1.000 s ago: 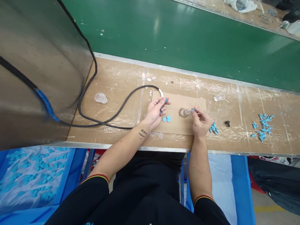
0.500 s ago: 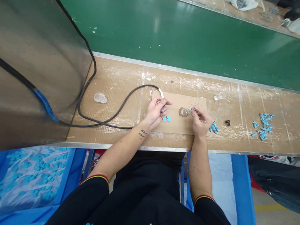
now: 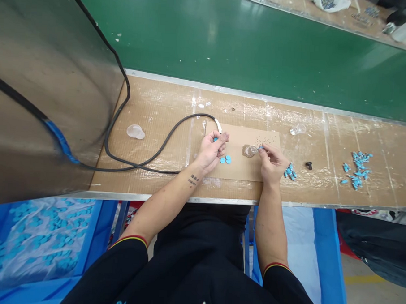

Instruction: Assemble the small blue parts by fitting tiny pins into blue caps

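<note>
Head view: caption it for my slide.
Left hand pinches a blue disc, right hand holds a small blue piece at a clear cup, over a cardboard sheet.

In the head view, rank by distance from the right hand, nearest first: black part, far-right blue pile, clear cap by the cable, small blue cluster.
1. small blue cluster, beside the right hand.
2. black part, farther right.
3. blue pile, far right.
4. clear cap, far left.
</note>
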{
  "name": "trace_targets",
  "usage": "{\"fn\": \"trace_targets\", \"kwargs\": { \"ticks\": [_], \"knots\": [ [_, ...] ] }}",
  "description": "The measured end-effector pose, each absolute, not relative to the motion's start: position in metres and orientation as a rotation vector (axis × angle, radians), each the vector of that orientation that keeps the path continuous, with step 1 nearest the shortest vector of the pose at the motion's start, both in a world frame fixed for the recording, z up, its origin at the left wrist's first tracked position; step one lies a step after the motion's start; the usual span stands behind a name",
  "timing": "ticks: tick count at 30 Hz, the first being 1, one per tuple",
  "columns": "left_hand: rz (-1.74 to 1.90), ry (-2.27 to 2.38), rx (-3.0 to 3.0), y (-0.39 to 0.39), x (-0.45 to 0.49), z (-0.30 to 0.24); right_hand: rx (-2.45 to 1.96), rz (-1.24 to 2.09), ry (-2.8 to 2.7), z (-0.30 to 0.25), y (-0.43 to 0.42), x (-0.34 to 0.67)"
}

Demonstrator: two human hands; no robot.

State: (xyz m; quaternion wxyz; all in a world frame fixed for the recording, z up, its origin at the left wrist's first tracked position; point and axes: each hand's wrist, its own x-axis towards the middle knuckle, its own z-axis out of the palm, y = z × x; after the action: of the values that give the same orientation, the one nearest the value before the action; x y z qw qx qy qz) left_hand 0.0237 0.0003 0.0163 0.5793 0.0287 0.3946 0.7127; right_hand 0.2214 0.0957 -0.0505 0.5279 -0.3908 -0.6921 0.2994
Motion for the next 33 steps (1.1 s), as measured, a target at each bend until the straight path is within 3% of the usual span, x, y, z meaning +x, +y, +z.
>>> {"fn": "trace_targets", "kwargs": {
  "ticks": [33],
  "knots": [
    [1.683,0.968,0.016,0.0013,0.0230,0.0224,-0.944,0.710,-1.616,-0.0485,0.0948,0.2203]
  ]
}}
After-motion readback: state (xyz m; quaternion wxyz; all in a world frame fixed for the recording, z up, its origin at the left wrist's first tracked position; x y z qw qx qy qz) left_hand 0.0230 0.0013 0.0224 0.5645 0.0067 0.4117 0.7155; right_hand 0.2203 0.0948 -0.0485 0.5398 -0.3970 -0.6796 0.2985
